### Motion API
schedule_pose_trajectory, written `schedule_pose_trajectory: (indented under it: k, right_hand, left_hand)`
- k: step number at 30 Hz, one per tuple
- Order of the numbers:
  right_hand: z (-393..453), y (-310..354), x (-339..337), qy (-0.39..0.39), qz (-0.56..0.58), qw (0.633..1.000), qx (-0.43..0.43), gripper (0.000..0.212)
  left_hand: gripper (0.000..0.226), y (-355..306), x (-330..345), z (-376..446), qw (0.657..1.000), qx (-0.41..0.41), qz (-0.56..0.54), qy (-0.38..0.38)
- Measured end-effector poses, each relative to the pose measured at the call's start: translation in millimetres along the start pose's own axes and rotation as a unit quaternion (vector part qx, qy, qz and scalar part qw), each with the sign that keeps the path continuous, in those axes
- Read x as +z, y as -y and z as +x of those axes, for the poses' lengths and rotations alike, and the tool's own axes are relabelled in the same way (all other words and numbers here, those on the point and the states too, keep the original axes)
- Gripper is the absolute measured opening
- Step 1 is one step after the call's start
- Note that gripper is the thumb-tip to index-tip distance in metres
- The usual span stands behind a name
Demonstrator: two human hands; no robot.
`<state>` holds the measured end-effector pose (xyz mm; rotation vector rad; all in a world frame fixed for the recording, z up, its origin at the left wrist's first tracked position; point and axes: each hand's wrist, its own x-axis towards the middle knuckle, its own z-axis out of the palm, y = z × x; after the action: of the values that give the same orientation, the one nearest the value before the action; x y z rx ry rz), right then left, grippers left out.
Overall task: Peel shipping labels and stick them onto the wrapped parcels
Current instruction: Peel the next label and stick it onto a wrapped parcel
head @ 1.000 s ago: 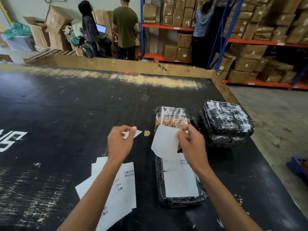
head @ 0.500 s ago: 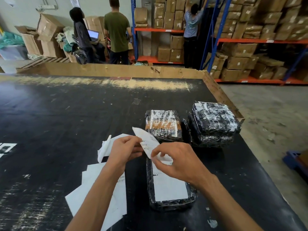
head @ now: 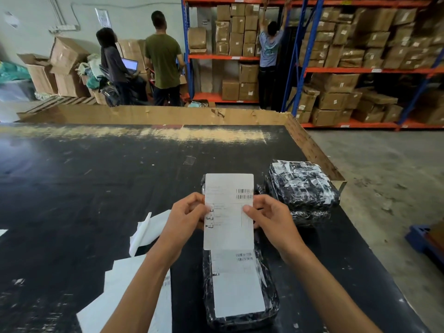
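I hold a white shipping label (head: 228,212) upright and flat between both hands, printed side towards me, above the black table (head: 96,188). My left hand (head: 185,217) pinches its left edge and my right hand (head: 269,219) pinches its right edge. Below it lies a black-wrapped parcel (head: 240,316) that bears a stuck white label (head: 237,284). The held label hides most of a second wrapped parcel behind it. A stack of black-wrapped parcels (head: 302,188) stands to the right. A peeled backing sheet (head: 144,231) lies curled to the left.
A pile of label sheets (head: 120,296) lies at the near left under my left forearm. The table's wooden rim (head: 312,150) runs along its far and right sides. Three people (head: 163,58) stand beyond the table by shelves of cardboard boxes (head: 348,68). A blue crate (head: 422,236) sits on the floor at right.
The label, tilted and gripped near one end before, is now turned upright and held at both side edges. The backing sheet has left my left hand and lies on the table.
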<state>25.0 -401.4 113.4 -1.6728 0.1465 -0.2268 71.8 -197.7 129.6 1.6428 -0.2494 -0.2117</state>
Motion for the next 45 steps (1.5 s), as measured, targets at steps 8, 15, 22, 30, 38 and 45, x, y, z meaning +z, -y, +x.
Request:
schedule_pose_trajectory:
  k: [8, 15, 22, 30, 38, 45]
  right_hand:
    - [41, -4, -9, -0.057, -0.005, 0.998, 0.038, 0.005]
    - [93, -12, -9, -0.082, -0.015, 0.993, 0.082, 0.016]
    - [129, -24, 8, -0.058, -0.049, 0.987, 0.141, 0.015]
    - [148, -31, 12, -0.078, -0.099, 0.983, 0.137, 0.018]
    - [154, -38, 15, -0.093, -0.186, 0.971, 0.119, 0.012]
    - [156, -29, 15, -0.074, -0.349, 0.933, 0.05, 0.016]
  left_hand:
    - [0.015, 22, 0, 43, 0.996, -0.011, 0.059, -0.072]
    - [0.03, 48, -24, 92, 0.98, 0.019, 0.172, -0.1]
    - [0.056, 66, -13, 118, 0.986, 0.013, 0.165, 0.013]
    - [0.056, 75, -5, 139, 0.976, 0.021, 0.202, 0.075]
    - [0.073, 87, -10, 147, 0.965, 0.014, 0.246, 0.084]
    - [0.068, 84, -11, 148, 0.964, 0.0, 0.249, 0.095]
